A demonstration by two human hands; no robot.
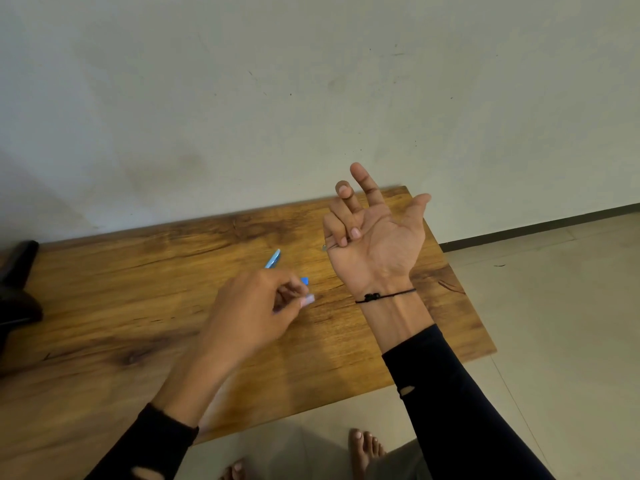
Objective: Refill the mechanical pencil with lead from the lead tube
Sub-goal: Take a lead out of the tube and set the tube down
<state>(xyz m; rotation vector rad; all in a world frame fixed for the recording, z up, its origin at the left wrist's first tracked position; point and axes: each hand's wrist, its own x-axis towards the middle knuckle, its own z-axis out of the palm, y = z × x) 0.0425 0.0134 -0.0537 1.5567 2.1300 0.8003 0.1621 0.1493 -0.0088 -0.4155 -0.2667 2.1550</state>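
My left hand (pixel 256 306) pinches a small clear lead tube (pixel 309 300) between thumb and fingertips, its end pointing right. A light blue mechanical pencil (pixel 273 259) sticks out beyond that hand's knuckles; I cannot tell whether it is held or lies on the table. A small blue piece (pixel 304 280) shows just above the tube. My right hand (pixel 381 237) is raised palm up to the right of the tube, thumb and forefinger stretched out. Its ring and little fingers curl in, and a tiny grey piece (pixel 324 247) peeks out at their edge.
The wooden table (pixel 138 306) stands against a pale wall; its right edge is close beyond my right wrist. A dark object (pixel 17 282) sits at the table's far left. Tiled floor and bare feet (pixel 363 448) show below the front edge.
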